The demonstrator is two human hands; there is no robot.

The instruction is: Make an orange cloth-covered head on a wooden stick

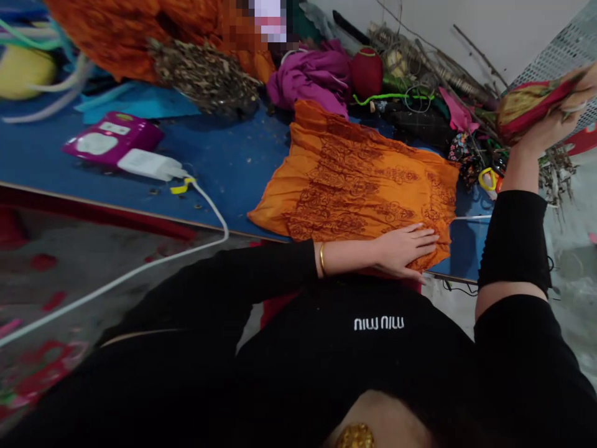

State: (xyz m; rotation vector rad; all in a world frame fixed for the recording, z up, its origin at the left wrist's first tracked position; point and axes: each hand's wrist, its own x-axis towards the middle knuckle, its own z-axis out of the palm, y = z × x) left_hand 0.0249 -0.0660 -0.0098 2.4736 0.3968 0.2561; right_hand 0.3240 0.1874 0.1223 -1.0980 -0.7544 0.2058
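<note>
An orange cloth [354, 180] with dark red printed patterns lies spread and wrinkled along the table edge in front of me. My left hand [408, 249] rests flat on its lower right corner, fingers stretched out. Raised at the far right, my right hand [555, 121] grips a tan and red cloth bundle [525, 112]; its fingers are partly hidden and blurred. Below that hand sit scissors with yellow and orange handles [489, 180] and a dark floral cloth [464, 152].
A purple power strip [114, 140] with a white plug and cable [219, 214] is on the blue table [224, 162]. Dried plant matter [205, 78], purple cloth [310, 78], a dark red ball-shaped bundle [366, 71] and twigs [448, 74] line the back. Red scraps lie on the floor.
</note>
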